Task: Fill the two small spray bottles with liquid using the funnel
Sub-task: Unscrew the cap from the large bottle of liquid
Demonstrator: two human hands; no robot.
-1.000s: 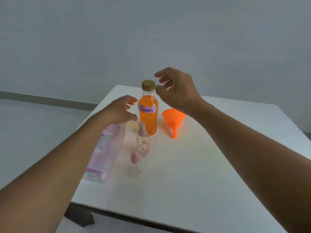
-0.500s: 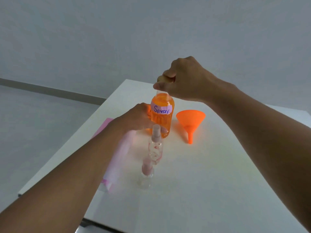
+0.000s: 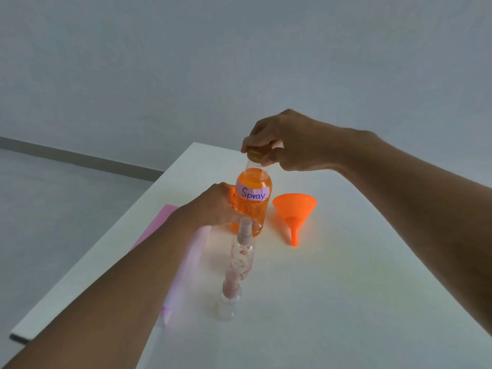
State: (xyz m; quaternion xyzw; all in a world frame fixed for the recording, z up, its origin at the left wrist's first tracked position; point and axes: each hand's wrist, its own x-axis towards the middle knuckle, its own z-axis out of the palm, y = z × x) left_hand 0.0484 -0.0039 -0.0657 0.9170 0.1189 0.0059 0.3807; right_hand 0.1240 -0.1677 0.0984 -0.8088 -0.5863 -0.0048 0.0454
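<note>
The full orange bottle (image 3: pixel 253 209) is judged heavy and slick; its body is wrapped by the left fingers (image 3: pixel 227 191). Above them, its cap (image 3: pixel 255 155) is pinched by the right fingers (image 3: pixel 250 143).

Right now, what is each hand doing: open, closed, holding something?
Left hand: grips the body of the orange bottle.
Right hand: fingers curled round the bottle's cap.
</note>
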